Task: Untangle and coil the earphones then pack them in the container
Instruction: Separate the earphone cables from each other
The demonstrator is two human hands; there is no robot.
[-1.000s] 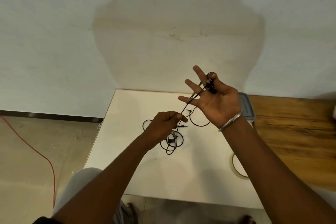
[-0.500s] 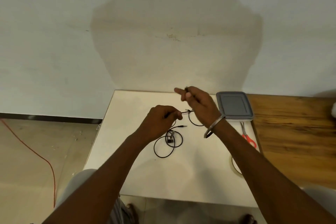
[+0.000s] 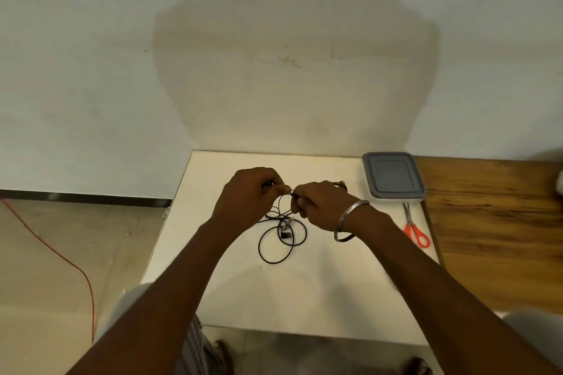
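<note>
Black earphones (image 3: pixel 281 237), grey-lidded container (image 3: pixel 393 176), orange-handled scissors (image 3: pixel 416 230), white table (image 3: pixel 304 298), brown wood-grain counter (image 3: pixel 493 222).

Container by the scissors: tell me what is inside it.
Nothing inside shows: the container has its grey lid on. The earphones are outside it, partly on the white table.

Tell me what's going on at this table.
A person is untangling black earphones. The left hand and right hand each pinch the cord, close together above the white table; the rest lies there in loose loops. The container sits at the far right corner, lid on, scissors beside it.
</note>
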